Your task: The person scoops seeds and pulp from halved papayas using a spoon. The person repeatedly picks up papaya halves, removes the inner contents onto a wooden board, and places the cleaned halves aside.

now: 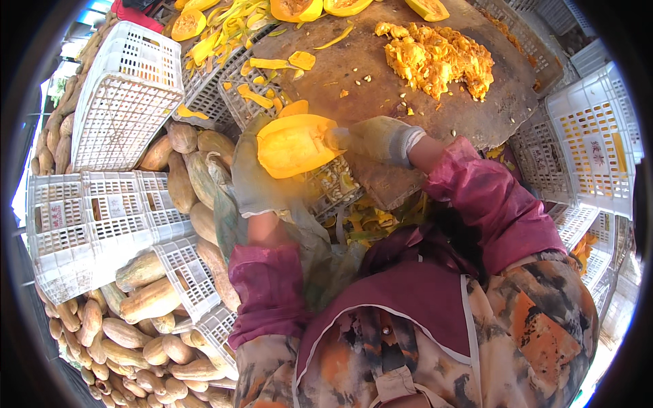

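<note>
My left hand (255, 173), in a soiled work glove, grips a hollowed half of a peeled orange squash (293, 145), its cut face turned up. My right hand (375, 138), also gloved, is at the right end of that half. A pale blurred shape lies between the right fingers and the flesh; whether it is a tool or fingertips I cannot tell. Under the squash, a crate of pale seeds (336, 181) is partly hidden. Beyond my hands lies a brown work board (357, 92) with a mound of stringy pulp and seeds (438, 58).
Squash halves (296, 9) and yellow peelings (240, 25) lie at the far side. White plastic crates (127, 102) stand at left, with more crates (592, 143) at right; some bear writing. Whole tan squashes (127, 352) are heaped at lower left. Peelings (372, 219) lie below the board.
</note>
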Demonstrator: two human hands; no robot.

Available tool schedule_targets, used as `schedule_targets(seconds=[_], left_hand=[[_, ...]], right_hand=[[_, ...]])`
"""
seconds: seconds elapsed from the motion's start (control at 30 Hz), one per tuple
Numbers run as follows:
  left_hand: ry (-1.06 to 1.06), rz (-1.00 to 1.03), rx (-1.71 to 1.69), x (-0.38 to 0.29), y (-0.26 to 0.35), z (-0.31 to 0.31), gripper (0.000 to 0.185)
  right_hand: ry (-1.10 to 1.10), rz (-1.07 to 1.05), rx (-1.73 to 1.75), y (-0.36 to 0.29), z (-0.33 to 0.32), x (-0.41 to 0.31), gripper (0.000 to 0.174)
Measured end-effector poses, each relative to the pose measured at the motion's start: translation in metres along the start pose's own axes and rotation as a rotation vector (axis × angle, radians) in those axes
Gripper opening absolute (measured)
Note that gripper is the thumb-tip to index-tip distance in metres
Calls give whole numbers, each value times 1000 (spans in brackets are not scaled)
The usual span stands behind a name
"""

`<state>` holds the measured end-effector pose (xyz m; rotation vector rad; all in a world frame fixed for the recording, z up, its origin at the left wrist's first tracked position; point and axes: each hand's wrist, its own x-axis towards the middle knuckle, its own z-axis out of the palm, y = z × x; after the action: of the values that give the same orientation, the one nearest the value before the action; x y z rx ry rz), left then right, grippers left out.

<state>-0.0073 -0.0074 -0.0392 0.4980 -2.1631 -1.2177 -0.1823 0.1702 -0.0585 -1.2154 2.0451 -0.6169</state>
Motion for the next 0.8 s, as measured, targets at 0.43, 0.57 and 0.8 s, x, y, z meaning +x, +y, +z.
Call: schedule_targets(seconds=[0.43,0.57,0.8], left_hand=[[25,18,22,5,8,5,46],[121,-294,-391,4,29,11,45],[184,-471,-659,9,41,14,45]], right_hand=[[-53,-39,-30,6,-8,-10,71],[-6,-121,78,-24,9,7,64],[-18,88,-33,25,-2,8,63]])
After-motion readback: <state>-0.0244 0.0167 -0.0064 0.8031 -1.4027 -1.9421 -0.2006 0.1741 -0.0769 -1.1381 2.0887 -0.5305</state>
